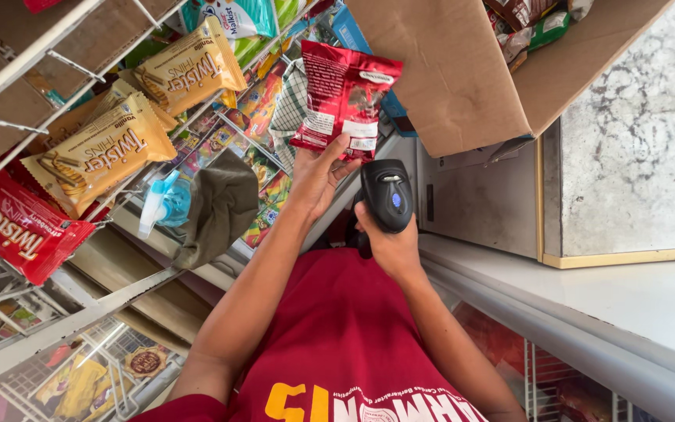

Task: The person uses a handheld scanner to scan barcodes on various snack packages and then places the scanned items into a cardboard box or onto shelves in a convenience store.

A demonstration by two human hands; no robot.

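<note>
— Step in hand?
— Scanning, by the look of it: red packet held up in front of the box, just above the scanner.
— Grips?
— Left hand closed on the packet's lower edge, thumb by the white label. Right hand wrapped round the scanner's handle (trigger finger hidden).
— Next move?
— Probably calls for aiming the scanner squarely at the label, keeping the packet flat and steady.
</note>
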